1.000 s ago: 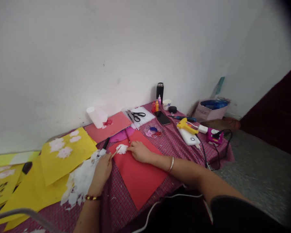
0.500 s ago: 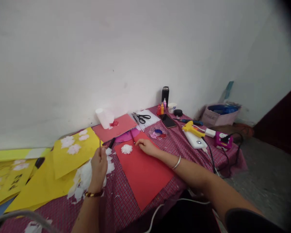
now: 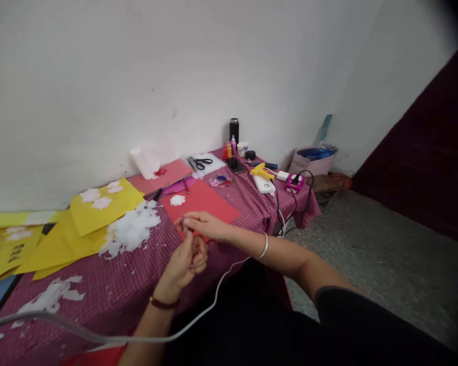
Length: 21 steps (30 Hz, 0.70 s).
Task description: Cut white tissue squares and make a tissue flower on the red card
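Observation:
My left hand [image 3: 185, 262] is closed, with its thumb and fingertips pinching something small and thin that I cannot make out. Against it, my right hand [image 3: 204, 225] has its fingertips pressed on the same small item. Both hands are over the near edge of a red sheet [image 3: 217, 203]. A white ruffled paper flower [image 3: 177, 200] lies on that sheet, beyond the hands. White paper scraps [image 3: 132, 229] are heaped to the left, beside yellow sheets [image 3: 116, 211] bearing pale pink flowers.
Scissors [image 3: 203, 162], a phone [image 3: 234, 165], paint bottles [image 3: 229, 150] and a black flask [image 3: 234, 130] stand or lie at the back. A yellow glue gun [image 3: 262, 171] and a purple adapter [image 3: 294, 183] are at the right. A white cable [image 3: 209, 307] crosses in front.
My hands have come together nearer my body; before, the left was by the scraps and the right rested on the red sheet. The view has shifted to the right.

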Each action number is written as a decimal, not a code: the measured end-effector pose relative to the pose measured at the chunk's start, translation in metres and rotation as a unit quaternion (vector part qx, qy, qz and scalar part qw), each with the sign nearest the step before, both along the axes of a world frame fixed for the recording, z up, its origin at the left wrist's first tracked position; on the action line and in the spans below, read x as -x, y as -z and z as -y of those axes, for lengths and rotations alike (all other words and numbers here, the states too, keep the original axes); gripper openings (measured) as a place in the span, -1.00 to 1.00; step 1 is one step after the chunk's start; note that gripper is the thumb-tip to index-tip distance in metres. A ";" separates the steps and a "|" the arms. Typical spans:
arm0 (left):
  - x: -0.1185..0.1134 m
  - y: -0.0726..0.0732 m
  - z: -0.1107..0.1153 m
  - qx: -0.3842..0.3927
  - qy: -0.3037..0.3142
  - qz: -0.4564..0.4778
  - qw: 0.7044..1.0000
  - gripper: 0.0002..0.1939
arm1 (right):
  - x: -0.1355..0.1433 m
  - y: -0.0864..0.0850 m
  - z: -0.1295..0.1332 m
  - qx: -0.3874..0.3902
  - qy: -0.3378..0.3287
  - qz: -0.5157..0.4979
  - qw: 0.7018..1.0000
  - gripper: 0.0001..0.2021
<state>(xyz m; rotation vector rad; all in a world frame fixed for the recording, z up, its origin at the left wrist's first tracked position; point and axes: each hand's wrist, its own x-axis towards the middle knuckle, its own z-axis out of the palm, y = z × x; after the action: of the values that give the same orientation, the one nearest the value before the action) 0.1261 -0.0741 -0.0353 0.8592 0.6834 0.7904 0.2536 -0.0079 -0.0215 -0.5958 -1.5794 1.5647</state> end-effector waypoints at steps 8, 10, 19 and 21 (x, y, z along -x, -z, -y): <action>-0.056 0.052 0.030 -0.047 -0.168 -0.056 0.983 -0.37 | -0.028 0.031 0.041 0.048 0.098 -0.001 0.994 -0.51; -0.050 0.065 0.034 -0.067 -0.214 -0.072 0.972 -0.37 | -0.026 0.034 0.046 0.048 0.083 0.005 0.995 -0.47; -0.012 0.053 0.029 -0.131 -0.282 -0.053 0.949 -0.48 | -0.040 -0.011 -0.091 -0.027 0.192 0.162 0.968 -0.66; 0.001 0.036 0.015 -0.172 -0.286 -0.036 0.942 -0.42 | -0.047 -0.020 -0.152 -0.114 0.288 0.330 0.892 -0.75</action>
<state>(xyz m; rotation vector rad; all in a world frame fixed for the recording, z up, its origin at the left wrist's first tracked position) 0.1252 -0.0887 -0.0718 1.0205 0.8913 1.4386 0.3005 0.1439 -0.0019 -1.4153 -1.7932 0.7374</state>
